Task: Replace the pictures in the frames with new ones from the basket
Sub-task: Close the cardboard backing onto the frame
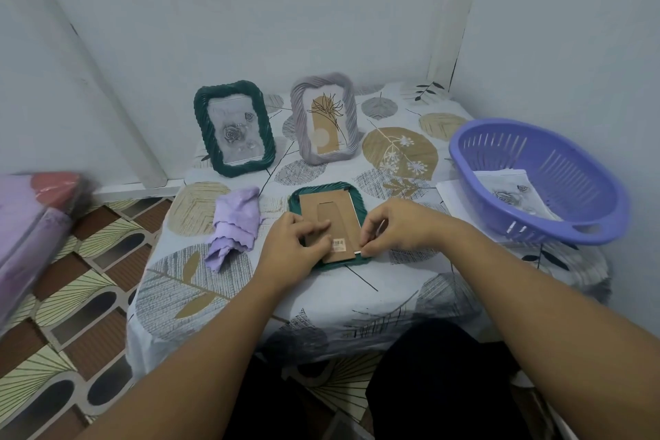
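Lilac cloth (235, 221) crumpled on table | green frame (234, 129) and grey frame (325, 121) upright at back | left hand (294, 243) presses face-down green frame's (351, 191) cardboard backing (332, 214) | right hand (396, 229) pinches backing's near corner | purple basket (535, 182) holds pictures (514, 193), far right.

I see 1 crumpled lilac cloth (235, 221) on a leaf-print tablecloth (400, 150), pale walls (250, 11) behind, patterned floor tiles (71, 314) at left, w/ a blurred pink-purple bundle (32, 221) at left edge.
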`<control>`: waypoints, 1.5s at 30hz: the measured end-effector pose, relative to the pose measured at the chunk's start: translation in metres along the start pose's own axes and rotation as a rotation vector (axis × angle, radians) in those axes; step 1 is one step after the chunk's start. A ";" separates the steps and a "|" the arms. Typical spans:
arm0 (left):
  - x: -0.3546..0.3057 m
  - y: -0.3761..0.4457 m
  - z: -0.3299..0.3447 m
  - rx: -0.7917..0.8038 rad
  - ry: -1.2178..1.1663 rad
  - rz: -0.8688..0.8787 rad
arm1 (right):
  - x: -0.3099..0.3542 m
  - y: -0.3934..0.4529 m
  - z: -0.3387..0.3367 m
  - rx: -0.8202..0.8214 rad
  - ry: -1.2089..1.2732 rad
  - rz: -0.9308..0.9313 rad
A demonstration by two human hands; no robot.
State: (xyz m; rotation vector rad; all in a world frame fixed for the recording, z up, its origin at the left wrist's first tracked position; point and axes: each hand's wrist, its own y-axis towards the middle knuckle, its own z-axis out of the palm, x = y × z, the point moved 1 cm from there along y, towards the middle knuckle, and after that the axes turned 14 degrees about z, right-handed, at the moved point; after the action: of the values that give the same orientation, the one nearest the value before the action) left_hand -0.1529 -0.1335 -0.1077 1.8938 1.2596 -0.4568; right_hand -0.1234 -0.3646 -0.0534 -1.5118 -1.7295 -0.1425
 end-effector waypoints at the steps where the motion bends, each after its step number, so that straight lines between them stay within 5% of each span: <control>1: 0.000 0.000 0.000 -0.001 0.001 -0.001 | 0.001 0.000 0.000 -0.006 -0.011 0.000; 31: -0.004 0.001 -0.004 -0.001 -0.020 -0.011 | 0.004 0.003 0.014 -0.047 0.209 0.122; 34: -0.002 0.003 -0.009 -0.106 -0.006 -0.035 | 0.009 0.012 0.017 -0.246 0.128 0.132; 38: 0.001 0.013 -0.015 -0.217 0.102 -0.208 | 0.024 0.019 0.028 -0.388 0.055 0.103; 41: 0.001 0.020 -0.021 -0.067 0.131 -0.500 | 0.037 0.020 0.037 -0.355 0.015 0.094; 45: -0.012 0.020 -0.025 0.038 0.004 -0.578 | 0.045 0.023 0.043 -0.353 -0.051 0.153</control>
State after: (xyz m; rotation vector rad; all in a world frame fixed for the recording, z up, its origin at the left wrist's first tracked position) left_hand -0.1435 -0.1248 -0.0760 1.5352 1.8116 -0.7754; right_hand -0.1220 -0.2982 -0.0632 -1.9113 -1.6821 -0.3472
